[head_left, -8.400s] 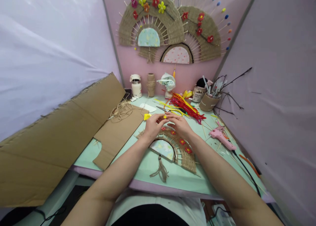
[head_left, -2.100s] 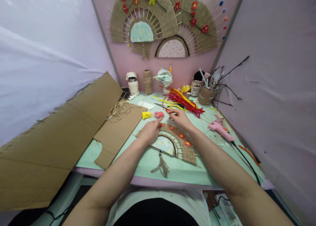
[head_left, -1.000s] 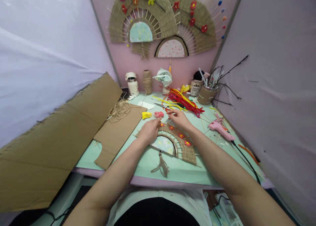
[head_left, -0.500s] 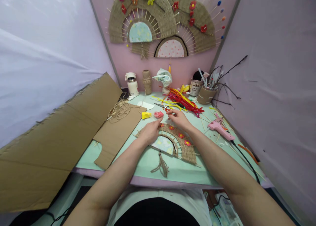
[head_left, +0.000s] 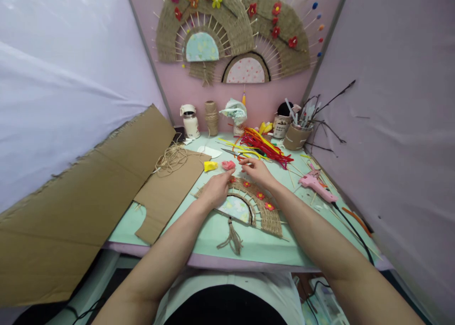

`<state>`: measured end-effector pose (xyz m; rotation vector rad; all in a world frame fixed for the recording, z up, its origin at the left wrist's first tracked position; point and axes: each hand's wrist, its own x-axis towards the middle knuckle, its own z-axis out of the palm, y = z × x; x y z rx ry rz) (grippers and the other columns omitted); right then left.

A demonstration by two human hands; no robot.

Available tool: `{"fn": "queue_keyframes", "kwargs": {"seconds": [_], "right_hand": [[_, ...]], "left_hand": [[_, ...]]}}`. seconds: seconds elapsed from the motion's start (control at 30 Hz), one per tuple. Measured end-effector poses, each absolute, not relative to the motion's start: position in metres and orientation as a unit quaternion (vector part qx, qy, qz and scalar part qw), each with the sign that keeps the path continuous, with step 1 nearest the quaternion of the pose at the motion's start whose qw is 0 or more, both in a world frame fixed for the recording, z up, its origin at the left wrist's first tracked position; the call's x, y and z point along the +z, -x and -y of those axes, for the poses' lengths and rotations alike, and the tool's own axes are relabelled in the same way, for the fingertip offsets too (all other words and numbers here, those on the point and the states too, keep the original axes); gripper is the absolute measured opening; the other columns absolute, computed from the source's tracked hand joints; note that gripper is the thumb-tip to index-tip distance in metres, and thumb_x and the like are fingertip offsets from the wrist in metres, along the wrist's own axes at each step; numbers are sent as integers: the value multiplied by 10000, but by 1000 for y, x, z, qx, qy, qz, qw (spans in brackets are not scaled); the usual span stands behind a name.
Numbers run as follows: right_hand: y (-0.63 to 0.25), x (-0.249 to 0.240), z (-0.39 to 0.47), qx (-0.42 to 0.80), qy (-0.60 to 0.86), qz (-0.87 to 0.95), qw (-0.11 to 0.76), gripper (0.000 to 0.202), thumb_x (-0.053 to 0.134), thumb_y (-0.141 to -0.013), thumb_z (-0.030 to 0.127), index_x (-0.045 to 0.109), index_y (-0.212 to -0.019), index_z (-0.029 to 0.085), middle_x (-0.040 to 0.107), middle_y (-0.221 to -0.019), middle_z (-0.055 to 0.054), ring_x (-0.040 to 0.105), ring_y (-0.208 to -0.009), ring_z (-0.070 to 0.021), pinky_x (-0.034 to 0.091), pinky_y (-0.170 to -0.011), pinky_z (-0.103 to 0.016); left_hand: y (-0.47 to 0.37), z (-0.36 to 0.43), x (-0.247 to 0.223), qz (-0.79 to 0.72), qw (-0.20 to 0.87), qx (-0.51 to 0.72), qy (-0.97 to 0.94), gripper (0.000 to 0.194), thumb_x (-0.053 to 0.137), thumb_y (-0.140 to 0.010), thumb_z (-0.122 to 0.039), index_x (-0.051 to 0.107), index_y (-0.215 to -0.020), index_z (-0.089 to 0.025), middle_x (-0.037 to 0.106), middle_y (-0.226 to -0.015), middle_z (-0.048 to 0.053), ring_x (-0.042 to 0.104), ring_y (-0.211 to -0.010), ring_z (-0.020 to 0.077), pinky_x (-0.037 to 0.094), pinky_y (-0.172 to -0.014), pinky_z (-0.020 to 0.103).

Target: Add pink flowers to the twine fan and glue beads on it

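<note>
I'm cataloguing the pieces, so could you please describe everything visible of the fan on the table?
The fan lies skewed on the green table: a curved, brown, twine-like weave over pale sticks with protruding ends. Red flowers with yellow centres dot the band. Inside is a pale, patterned half-round panel with dark edging; a twine-like tassel extends below. The left hand hides part of it; whether it presses down is unclear.

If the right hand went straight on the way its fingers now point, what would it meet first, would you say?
Most likely the pink lump, just to the left of the right hand's fingertips, though depth is unclear from this one view.
</note>
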<state>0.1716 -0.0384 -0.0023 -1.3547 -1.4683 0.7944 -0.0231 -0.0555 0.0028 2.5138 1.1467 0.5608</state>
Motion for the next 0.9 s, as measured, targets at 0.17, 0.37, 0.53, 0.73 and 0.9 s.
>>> {"fn": "queue_keyframes", "kwargs": {"seconds": [0.17, 0.37, 0.53, 0.73, 0.9], "right_hand": [[-171, -2, 38, 324, 557, 602, 472, 199, 537, -748, 137, 674, -889, 172, 712, -932, -43, 662, -722, -138, 508, -706, -277], [-171, -2, 39, 324, 554, 605, 470, 210, 528, -755, 147, 675, -904, 169, 711, -923, -43, 661, -730, -141, 509, -724, -286], [-171, -2, 39, 324, 557, 604, 469, 213, 535, -746, 147, 676, -906, 163, 711, -930, -50, 661, -725, -147, 512, -712, -288], [-172, 1, 40, 315, 560, 607, 469, 218, 526, -759, 134, 674, -918, 159, 711, -949, -56, 663, -733, -144, 509, -746, -291], [-173, -2, 37, 304, 566, 608, 466, 204, 528, -763, 132, 672, -904, 167, 711, -960, -55, 672, -727, -146, 511, -728, -285]], "left_hand": [[23, 55, 1, -394, 152, 201, -884, 605, 403, -779, -78, 429, -1378, -157, 656, -1209, 74, 575, -1143, 223, 417, -1013, 366], [24, 55, 2, -382, 135, 203, -891, 592, 405, -778, -74, 452, -1359, -174, 666, -1187, 71, 590, -1113, 215, 422, -999, 372], [24, 55, 3, -386, 142, 206, -888, 603, 404, -762, -63, 465, -1354, -160, 669, -1181, 79, 595, -1108, 221, 427, -1002, 379], [31, 47, 6, -429, 137, 337, -827, 569, 369, -740, -24, 545, -1264, -158, 641, -1225, 71, 566, -1156, 182, 408, -1033, 341], [44, 36, 13, -543, 77, 335, -766, 495, 434, -774, -99, 531, -1258, -138, 609, -1240, 120, 534, -1179, 246, 402, -1024, 401]]}}
